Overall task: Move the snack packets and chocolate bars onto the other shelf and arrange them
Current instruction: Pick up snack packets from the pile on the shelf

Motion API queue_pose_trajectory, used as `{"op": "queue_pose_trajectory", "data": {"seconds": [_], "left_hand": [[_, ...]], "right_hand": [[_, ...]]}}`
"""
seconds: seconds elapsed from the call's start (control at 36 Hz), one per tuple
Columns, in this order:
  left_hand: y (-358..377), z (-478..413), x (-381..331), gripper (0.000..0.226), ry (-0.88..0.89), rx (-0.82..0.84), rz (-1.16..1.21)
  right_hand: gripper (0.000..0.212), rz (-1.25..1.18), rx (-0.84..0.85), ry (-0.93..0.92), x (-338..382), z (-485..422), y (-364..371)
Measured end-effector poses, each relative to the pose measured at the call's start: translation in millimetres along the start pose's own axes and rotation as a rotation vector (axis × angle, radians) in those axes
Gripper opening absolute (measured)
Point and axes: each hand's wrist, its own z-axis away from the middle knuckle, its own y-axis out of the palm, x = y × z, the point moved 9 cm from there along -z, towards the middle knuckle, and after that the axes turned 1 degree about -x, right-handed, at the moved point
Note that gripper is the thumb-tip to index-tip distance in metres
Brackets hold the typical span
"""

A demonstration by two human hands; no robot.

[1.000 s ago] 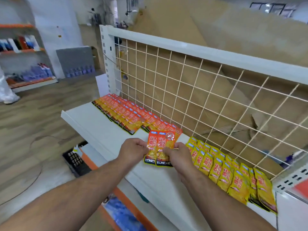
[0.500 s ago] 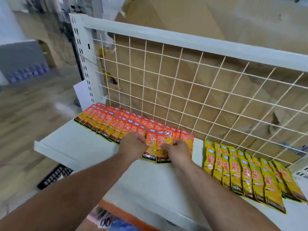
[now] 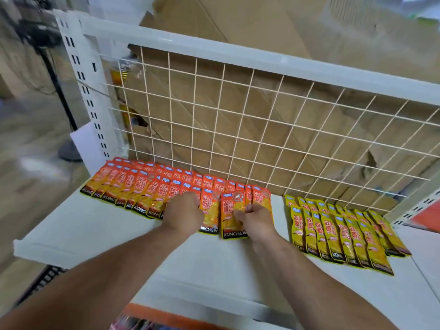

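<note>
Several orange snack packets (image 3: 133,186) lie in overlapping rows on the white shelf (image 3: 100,234), against the wire grid back. At the right end of those rows, my left hand (image 3: 182,213) rests with curled fingers on one orange packet (image 3: 209,215) and covers its left edge. My right hand (image 3: 256,219) pinches the neighbouring orange packet (image 3: 229,217), which lies flat on the shelf. Further right, several yellow snack packets (image 3: 338,234) lie in their own overlapping rows.
A white wire grid (image 3: 238,129) backs the shelf, with flattened cardboard (image 3: 273,96) behind it. A slotted white upright (image 3: 78,75) stands at the left. Below the shelf's front edge an orange-trimmed lower shelf (image 3: 166,317) and a black crate (image 3: 45,279) show.
Both hands carried two orange packets forward and down from above the shelf front to the right end of the orange rows, where the packets now lie flat and slightly apart.
</note>
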Motion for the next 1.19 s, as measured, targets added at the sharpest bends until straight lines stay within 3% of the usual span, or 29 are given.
{"op": "queue_pose_trajectory", "data": {"seconds": [0.25,0.44,0.56,0.72,1.19], "left_hand": [[1.4,-1.1,-5.1,0.021,0.077,0.025,-0.074],[-14.7,2.3,-16.0,0.028,0.158,-0.08,-0.067],[-21.0,3.5,-18.5,0.03,0.195,-0.109,-0.074],[-20.1,6.5,-17.5,0.033,0.231,-0.094,-0.106],[-15.3,13.5,-19.5,0.035,0.284,-0.066,-0.187]], "right_hand": [[0.026,0.014,-0.019,-0.015,2.5,0.4,8.9],[0.021,0.065,-0.048,-0.021,9.6,-2.3,17.0],[0.018,0.339,-0.113,-0.092,22.8,-3.2,17.3],[0.032,0.701,-0.165,-0.154,35.0,5.5,14.4],[0.038,0.905,-0.171,-0.218,39.9,7.8,19.4]]}}
